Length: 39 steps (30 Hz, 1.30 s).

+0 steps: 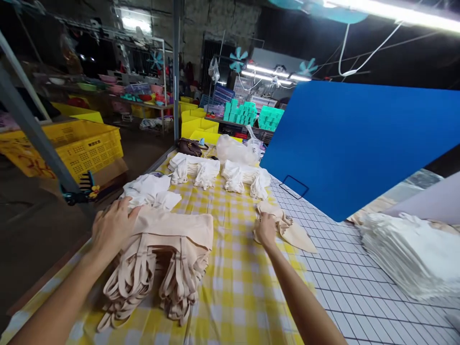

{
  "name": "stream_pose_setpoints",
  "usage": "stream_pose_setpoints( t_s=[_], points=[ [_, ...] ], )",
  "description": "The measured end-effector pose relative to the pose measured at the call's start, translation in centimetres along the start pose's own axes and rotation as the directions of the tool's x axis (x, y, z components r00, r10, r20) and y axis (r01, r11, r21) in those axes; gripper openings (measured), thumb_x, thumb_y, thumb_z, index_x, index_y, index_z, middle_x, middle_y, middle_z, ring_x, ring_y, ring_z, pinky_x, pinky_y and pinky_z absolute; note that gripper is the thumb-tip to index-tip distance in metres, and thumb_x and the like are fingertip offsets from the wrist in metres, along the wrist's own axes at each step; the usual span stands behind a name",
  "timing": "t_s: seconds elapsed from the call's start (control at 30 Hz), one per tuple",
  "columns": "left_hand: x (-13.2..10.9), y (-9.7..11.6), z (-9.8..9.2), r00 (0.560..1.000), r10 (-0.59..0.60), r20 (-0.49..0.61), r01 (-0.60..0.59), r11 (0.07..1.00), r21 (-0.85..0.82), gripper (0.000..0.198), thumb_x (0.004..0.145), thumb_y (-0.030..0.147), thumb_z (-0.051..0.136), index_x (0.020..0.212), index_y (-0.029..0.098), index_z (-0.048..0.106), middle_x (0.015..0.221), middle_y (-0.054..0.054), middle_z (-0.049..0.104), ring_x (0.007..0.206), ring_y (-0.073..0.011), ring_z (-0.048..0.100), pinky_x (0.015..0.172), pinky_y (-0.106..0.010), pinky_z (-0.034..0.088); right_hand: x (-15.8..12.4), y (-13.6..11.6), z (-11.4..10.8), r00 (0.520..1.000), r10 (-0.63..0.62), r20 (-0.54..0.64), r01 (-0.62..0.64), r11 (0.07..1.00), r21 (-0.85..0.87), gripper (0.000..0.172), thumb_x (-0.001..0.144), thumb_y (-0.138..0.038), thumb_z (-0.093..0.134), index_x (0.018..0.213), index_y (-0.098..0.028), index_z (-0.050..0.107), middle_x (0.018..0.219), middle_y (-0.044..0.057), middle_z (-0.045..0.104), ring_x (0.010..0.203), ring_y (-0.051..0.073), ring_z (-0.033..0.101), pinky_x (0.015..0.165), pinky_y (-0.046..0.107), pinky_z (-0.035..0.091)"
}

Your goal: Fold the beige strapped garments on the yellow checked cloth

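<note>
On the left stands a neat stack of beige camisoles [168, 225], with their looped straps hanging toward me. My left hand [113, 225] lies at the stack's left end, fingers stretched out, close to a loose heap of white garments [151, 189]. My right hand [266, 230] has its fingers curled into a crumpled beige garment [296, 235], which lies partly on the yellow checked cloth [233, 268] and partly on the black-and-white grid cloth [345, 287]. The right fingertips are partly hidden by the fabric.
Two stacks of white strapped garments [246, 177] sit farther up the table, before a clear plastic bag [237, 149] and a dark handbag [189, 147]. A big blue board [359, 143] rises at right, near piled white garments [413, 249]. Yellow crates [89, 143] stand left.
</note>
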<state>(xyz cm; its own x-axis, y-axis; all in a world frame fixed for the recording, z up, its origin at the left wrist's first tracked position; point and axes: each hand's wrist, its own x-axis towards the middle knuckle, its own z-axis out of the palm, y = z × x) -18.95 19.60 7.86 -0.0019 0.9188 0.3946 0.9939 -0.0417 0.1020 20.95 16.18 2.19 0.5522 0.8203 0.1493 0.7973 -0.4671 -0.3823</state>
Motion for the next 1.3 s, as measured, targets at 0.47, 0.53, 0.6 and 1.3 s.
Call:
stream_pose_setpoints(
  t_s=[0.47, 0.53, 0.6, 1.3],
  points=[
    [-13.1, 19.6, 1.8, 0.756, 0.621, 0.209, -0.081, 0.405, -0.911, 0.032, 0.082, 0.024, 0.046, 0.112, 0.024, 0.055, 0.097, -0.008, 0.064, 0.081, -0.0192, 0.061, 0.067, -0.029, 0.050, -3.3, 7.1, -6.8, 0.986, -0.153, 0.068, 0.136, 0.968, 0.212, 0.035, 0.084, -0.044, 0.042, 0.063, -0.019, 0.052, 0.080, 0.006, 0.060, 0.080, 0.019, 0.054, 0.073, 0.030, 0.042],
    [-13.2, 20.8, 2.8, 0.796, 0.562, 0.225, -0.013, 0.388, -0.922, 0.041, 0.080, 0.029, 0.051, 0.121, 0.025, 0.049, 0.111, -0.011, 0.061, 0.094, -0.0218, 0.060, 0.073, -0.031, 0.051, -4.9, 5.8, -9.0, 0.958, -0.260, 0.117, 0.169, 0.848, 0.502, 0.037, 0.082, -0.052, 0.046, 0.068, -0.019, 0.056, 0.072, 0.003, 0.059, 0.075, 0.019, 0.054, 0.069, 0.029, 0.042],
    [-13.1, 21.3, 3.4, 0.842, 0.487, 0.232, 0.038, 0.376, -0.926, 0.050, 0.076, 0.036, 0.058, 0.123, 0.023, 0.047, 0.122, -0.013, 0.056, 0.107, -0.0256, 0.055, 0.081, -0.035, 0.049, -6.4, 4.5, -11.1, 0.932, -0.323, 0.162, 0.115, 0.690, 0.714, 0.037, 0.077, -0.055, 0.053, 0.070, -0.019, 0.059, 0.068, 0.002, 0.059, 0.071, 0.018, 0.053, 0.065, 0.029, 0.043],
    [-15.4, 17.2, -0.4, 0.784, 0.620, 0.030, -0.343, 0.473, -0.811, 0.026, 0.086, 0.024, 0.040, 0.088, 0.019, 0.065, 0.080, -0.006, 0.063, 0.078, -0.0174, 0.058, 0.072, -0.028, 0.043, -9.8, 8.7, -12.7, 0.656, -0.441, 0.613, -0.138, 0.728, 0.672, 0.033, 0.070, -0.050, 0.062, 0.069, -0.017, 0.064, 0.075, 0.003, 0.065, 0.075, 0.019, 0.058, 0.074, 0.032, 0.045]
  ],
)
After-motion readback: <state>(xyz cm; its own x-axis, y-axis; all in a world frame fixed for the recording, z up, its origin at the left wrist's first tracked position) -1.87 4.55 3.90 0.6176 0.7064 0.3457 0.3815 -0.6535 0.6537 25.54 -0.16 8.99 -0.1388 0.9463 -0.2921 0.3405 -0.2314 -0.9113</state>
